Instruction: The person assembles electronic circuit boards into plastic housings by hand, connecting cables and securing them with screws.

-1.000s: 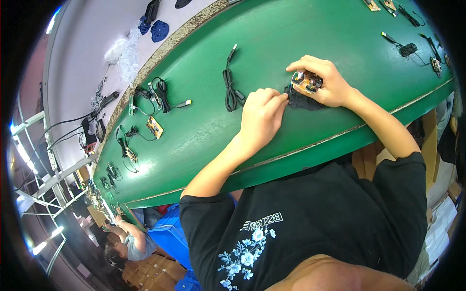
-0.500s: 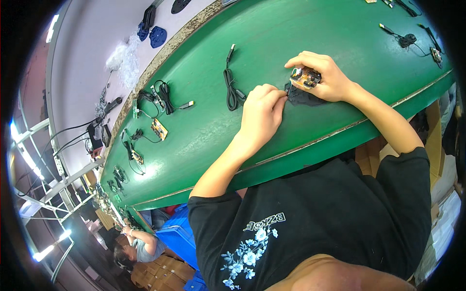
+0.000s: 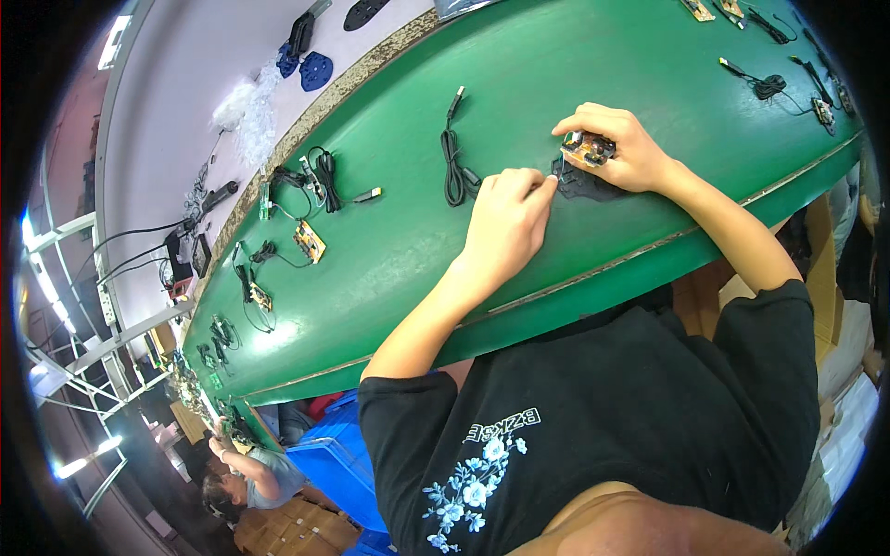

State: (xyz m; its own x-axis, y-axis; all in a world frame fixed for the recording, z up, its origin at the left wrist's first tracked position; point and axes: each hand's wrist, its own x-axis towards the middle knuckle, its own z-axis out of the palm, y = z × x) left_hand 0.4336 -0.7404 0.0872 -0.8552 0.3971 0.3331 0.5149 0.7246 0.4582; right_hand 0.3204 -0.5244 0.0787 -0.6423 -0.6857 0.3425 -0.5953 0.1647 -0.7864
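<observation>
My right hand (image 3: 630, 153) is closed around a small circuit board (image 3: 586, 146) with dark and white parts on it. Under the board, on the green surface, lies a flat black plastic piece (image 3: 586, 184). My left hand (image 3: 510, 211) pinches at the left edge of that piece. A thin light wire seems to run from the board down to its fingertips, though what they grip is too small to be sure of. Just left of this hand rests a bundled black cable (image 3: 452, 162) with a plug at its far end.
Left on the green table (image 3: 399, 250) lie a yellowish circuit board (image 3: 309, 241) and a black cable coil (image 3: 326, 178). More coiled cables (image 3: 768, 86) lie far right. A grey ledge beyond the rim holds clear plastic wrap (image 3: 250, 120). Another person (image 3: 250, 477) sits at lower left.
The view has shifted slightly. My right hand still holds the circuit board, and my left fingertips remain at the black piece's edge. A thin wire between them shows more plainly now.
</observation>
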